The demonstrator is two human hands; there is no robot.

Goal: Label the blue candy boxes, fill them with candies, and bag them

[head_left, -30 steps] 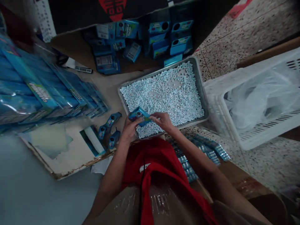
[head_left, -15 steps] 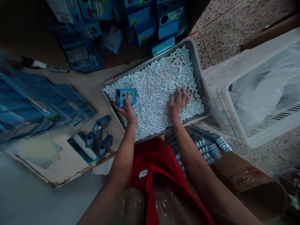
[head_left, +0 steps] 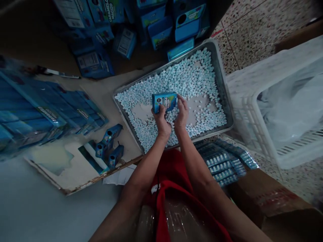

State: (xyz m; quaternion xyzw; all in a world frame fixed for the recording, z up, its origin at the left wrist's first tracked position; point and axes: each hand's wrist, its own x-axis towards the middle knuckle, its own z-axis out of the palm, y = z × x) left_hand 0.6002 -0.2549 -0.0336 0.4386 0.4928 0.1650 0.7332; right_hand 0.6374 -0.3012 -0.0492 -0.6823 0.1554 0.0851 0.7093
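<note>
My left hand (head_left: 162, 125) is closed round a small blue candy box (head_left: 165, 102), with the thumb across its printed front. At the box's right end, my right hand (head_left: 182, 112) is cupped with its fingers extended, touching or almost touching the box. Candies are bunched between the two hands, partly hidden by them. Beneath both hands lies a shallow metal tray (head_left: 225, 84), spread with small white and pale-blue candies (head_left: 161, 80). Bare tray bottom shows to either side of the hands.
A carton of blue boxes (head_left: 126, 43) stands behind the tray. Stacked blue boxes (head_left: 47, 111) and several loose ones (head_left: 116, 156) occupy the table at left. A white plastic crate (head_left: 267, 134), packed blister-like rows (head_left: 222, 164) and a brown cardboard box (head_left: 275, 195) are at right.
My left hand has carried the box rightward, and my right hand has swept left through the candies to meet it. Bare patches have opened in the tray at both sides.
</note>
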